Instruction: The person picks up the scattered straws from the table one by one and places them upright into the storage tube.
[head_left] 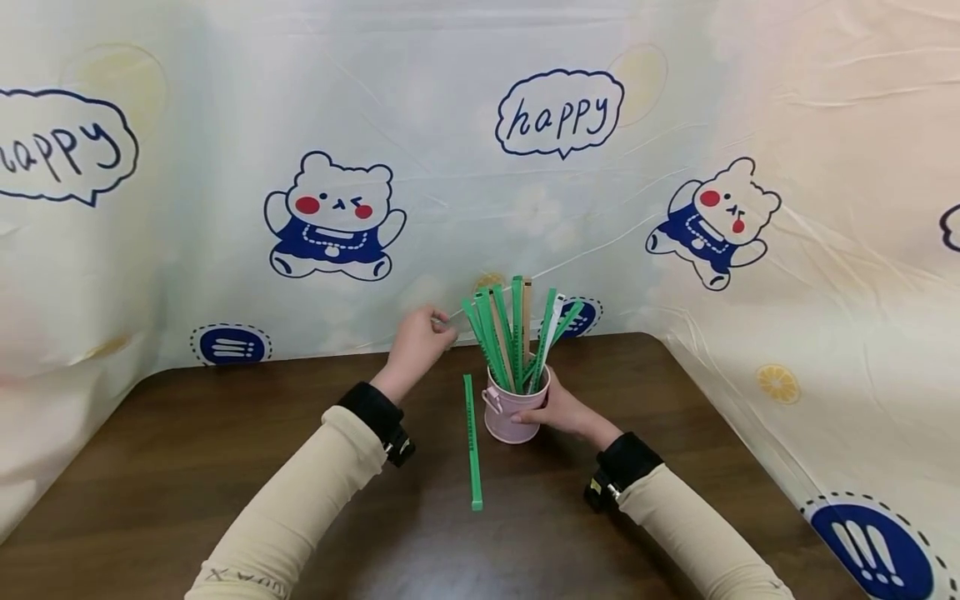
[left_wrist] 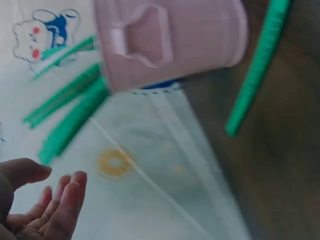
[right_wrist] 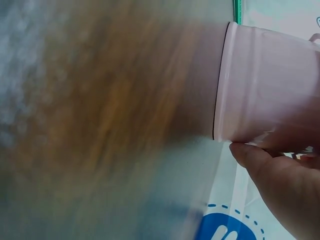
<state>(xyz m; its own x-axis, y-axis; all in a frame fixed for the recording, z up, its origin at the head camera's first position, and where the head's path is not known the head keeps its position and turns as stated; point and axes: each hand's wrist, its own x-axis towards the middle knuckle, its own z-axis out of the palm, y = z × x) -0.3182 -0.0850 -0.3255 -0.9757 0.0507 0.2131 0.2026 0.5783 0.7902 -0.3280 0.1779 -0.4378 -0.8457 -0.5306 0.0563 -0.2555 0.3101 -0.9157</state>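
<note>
Head view, right hand (head_left: 558,411) round smooth pink bucket (head_left: 513,415), flat green strips (head_left: 497,337), perhaps plastic

Brown table (head_left: 225,467) bears pink bucket (head_left: 510,417), green strip (head_left: 472,442)

a small bucket (head_left: 514,417) stands on the table (head_left: 225,467) near its middle, toward the back edge, with a bunch of sticks (head_left: 517,333) standing upright in it. one loose stick (head_left: 472,442) lies flat on the table just left of the bucket, running front to back. the right hand (head_left: 558,410) rests against the bucket's right side; the left hand (head_left: 420,342) hangs to the bucket's left, behind the loose stick. a printed cloth (head_left: 480,167) hangs behind and to both sides.
</note>
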